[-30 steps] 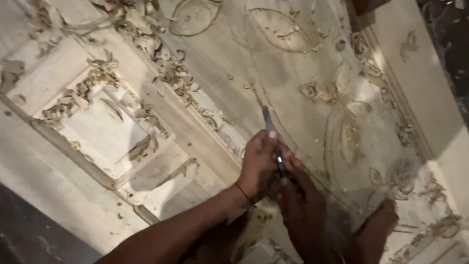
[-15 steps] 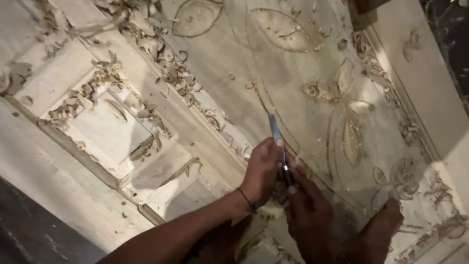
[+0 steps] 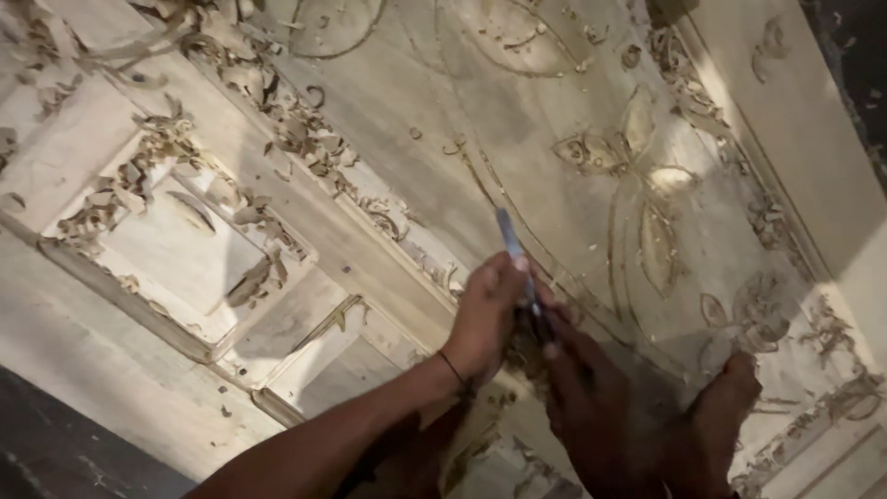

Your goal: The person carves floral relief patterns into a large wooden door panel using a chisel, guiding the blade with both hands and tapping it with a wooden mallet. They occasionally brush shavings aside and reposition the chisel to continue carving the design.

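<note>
A large pale wooden panel (image 3: 388, 120) with carved curves, leaves and raised frames fills the view. My left hand (image 3: 485, 314) and my right hand (image 3: 582, 388) are both closed around a slim metal chisel (image 3: 513, 248). Its blade points up and away from me and rests on a carved curved line. A thin dark band circles my left wrist. The chisel's handle is hidden inside my hands. A carved flower with petals (image 3: 647, 185) lies just right of the blade.
Curled wood shavings (image 3: 286, 120) lie in rows along the raised mouldings and around a recessed square frame (image 3: 185, 249) at left. A bare foot (image 3: 721, 416) rests on the panel at lower right. Dark floor (image 3: 55, 444) shows at lower left.
The view has drifted, so the hands and chisel sit slightly further right and lower in frame. Both hands keep their hold on the chisel against the carved line.
</note>
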